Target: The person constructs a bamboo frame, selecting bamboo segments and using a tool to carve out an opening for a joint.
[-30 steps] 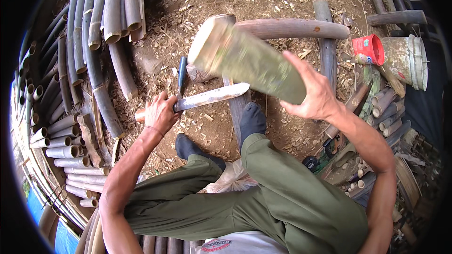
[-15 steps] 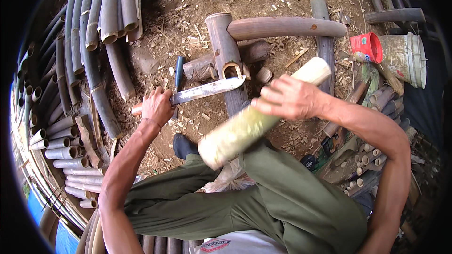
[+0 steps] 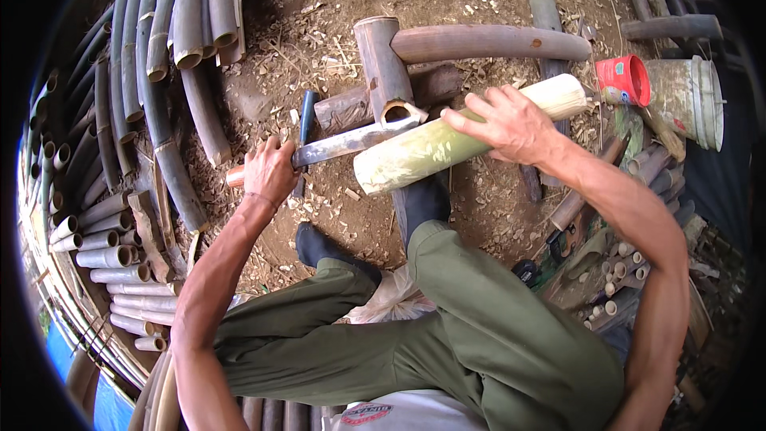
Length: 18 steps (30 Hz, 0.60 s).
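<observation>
My left hand (image 3: 271, 169) is wrapped round the wooden handle of a machete (image 3: 339, 146). Its long blade points right, and the tip end lies by the notch in an upright bamboo post (image 3: 387, 60). From above, my right hand (image 3: 515, 126) grips a thick, pale green, scraped bamboo section (image 3: 415, 156). That section is held slanting, its far end up to the right and its lower left end beside the blade. Whether blade and section touch, I cannot tell. A dark blue-handled tool (image 3: 306, 116) stands just beyond my left hand.
A bamboo crossbar (image 3: 495, 44) runs right from the post to another bamboo pole (image 3: 546, 20). Long bamboo poles (image 3: 187, 12) lie at far left, with stacked tubes (image 3: 108, 257) nearer. A red container (image 3: 622, 80) and a dirty white bucket (image 3: 682, 100) stand right. Chips litter the ground (image 3: 343, 0).
The bamboo section has gone up and away from my knee with my right hand, turning to a flatter slant beside the blade. My left hand and the machete have moved only slightly.
</observation>
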Motion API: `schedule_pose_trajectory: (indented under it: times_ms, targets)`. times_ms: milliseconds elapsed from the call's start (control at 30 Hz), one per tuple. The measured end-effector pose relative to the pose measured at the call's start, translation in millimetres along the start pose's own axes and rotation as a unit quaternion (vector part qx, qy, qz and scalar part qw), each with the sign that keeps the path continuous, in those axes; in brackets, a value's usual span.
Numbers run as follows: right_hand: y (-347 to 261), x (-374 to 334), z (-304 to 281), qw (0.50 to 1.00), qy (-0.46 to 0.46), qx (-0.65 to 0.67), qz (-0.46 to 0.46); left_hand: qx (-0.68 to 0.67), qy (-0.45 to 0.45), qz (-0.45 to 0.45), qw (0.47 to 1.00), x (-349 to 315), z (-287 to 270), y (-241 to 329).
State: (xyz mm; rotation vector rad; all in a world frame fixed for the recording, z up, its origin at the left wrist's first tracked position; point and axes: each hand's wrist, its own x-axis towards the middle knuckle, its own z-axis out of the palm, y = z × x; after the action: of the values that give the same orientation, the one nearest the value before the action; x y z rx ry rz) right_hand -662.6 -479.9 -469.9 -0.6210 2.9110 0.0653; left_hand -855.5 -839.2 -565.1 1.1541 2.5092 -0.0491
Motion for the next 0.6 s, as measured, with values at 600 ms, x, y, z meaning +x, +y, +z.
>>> schedule_pose_trajectory:
  times_ms: [600]
  targets:
    - [-38,-24,-47,0.846,0.143,0.420,0.297,-0.124,-0.199,0.032,0.972,69,-64,-29]
